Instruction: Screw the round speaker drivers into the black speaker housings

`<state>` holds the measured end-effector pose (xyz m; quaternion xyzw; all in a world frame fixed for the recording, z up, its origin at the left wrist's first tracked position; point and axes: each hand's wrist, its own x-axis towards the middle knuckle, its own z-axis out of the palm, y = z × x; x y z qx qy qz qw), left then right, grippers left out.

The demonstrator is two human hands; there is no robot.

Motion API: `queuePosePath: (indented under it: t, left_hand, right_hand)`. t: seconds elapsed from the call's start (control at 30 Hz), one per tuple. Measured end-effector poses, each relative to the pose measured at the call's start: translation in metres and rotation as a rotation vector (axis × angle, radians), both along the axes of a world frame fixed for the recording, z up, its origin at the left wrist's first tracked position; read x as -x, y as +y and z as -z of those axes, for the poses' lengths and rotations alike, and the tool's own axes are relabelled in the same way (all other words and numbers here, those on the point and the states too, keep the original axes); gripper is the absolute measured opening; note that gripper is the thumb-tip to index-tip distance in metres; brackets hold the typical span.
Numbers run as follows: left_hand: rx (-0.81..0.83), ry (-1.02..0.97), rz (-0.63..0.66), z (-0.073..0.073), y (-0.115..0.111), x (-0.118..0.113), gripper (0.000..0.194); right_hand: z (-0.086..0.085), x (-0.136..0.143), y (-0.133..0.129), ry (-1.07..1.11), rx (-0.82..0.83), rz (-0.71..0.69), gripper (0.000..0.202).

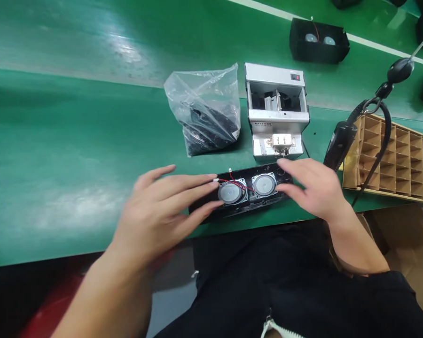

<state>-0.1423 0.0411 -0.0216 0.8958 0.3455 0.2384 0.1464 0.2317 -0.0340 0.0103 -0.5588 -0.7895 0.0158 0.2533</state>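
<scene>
A long black speaker housing [264,206] lies at the front edge of the green bench, with its hollow side up. Two round grey speakers sit in it, a left speaker [231,193] and a right speaker [264,185]. Red and black wires [237,183] with small white plugs run over the left one. My left hand [162,206] reaches across the housing's left end, fingers stretched and apart, their tips by the left speaker's rim and a white plug. At the other end, my right hand [312,185] grips the housing between thumb and fingers.
Behind the housing stand a silver screw feeder [277,117] and a clear plastic bag [207,112] of black parts. To the right hang an electric screwdriver [340,141] and its cord, beside a divided cardboard tray [398,155]. Another housing [319,49] with two speakers stands farther back.
</scene>
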Motion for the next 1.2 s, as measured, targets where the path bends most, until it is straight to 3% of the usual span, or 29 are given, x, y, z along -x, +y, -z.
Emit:
queuePosePath:
  t: [0.1,0.17,0.23,0.37,0.47,0.53,0.63,0.7,0.8,0.93,1.1,1.2]
  left_hand:
    - [0.099,0.046,-0.050,-0.003,-0.008,0.008,0.094]
    - [0.171,0.081,-0.027,0.003,-0.012,0.001,0.090]
    - [0.165,0.063,0.005,0.013,-0.014,-0.012,0.075]
    - [0.134,0.032,0.109,0.019,-0.015,-0.033,0.077]
    - [0.092,0.027,0.085,0.005,-0.017,-0.044,0.076]
    - [0.013,-0.013,0.045,-0.008,-0.021,-0.056,0.061]
    - [-0.080,-0.052,0.134,-0.021,-0.026,-0.089,0.034]
    - [-0.124,-0.025,0.198,-0.022,-0.028,-0.113,0.021]
    - [-0.150,0.060,0.192,-0.016,-0.026,-0.135,0.027]
    - [-0.020,0.167,0.180,-0.011,-0.020,-0.139,0.033]
    - [0.083,0.260,0.210,-0.015,-0.015,-0.140,0.034]
    - [0.055,0.248,0.226,-0.014,-0.015,-0.142,0.034]
  right_hand:
    - [0.018,-0.013,-0.029,0.143,-0.339,0.362,0.074]
    - [0.029,-0.020,-0.037,0.144,-0.386,0.525,0.089]
    - [0.036,-0.030,-0.037,0.219,-0.309,0.604,0.092]
    - [0.038,-0.059,-0.022,0.533,0.059,0.517,0.078]
    - [0.039,-0.075,-0.009,0.625,0.171,0.434,0.073]
    - [0.039,-0.078,-0.002,0.685,0.200,0.380,0.071]
    - [0.035,-0.078,0.007,0.777,0.167,0.355,0.072]
    - [0.027,-0.078,0.010,0.828,0.122,0.372,0.075]
    - [0.008,-0.082,0.008,0.915,0.000,0.355,0.071]
    - [-0.017,-0.077,-0.002,1.081,-0.224,0.243,0.047]
    - [-0.031,-0.061,-0.001,1.179,-0.102,0.240,0.066]
    - [-0.034,-0.056,0.004,1.205,-0.145,0.227,0.065]
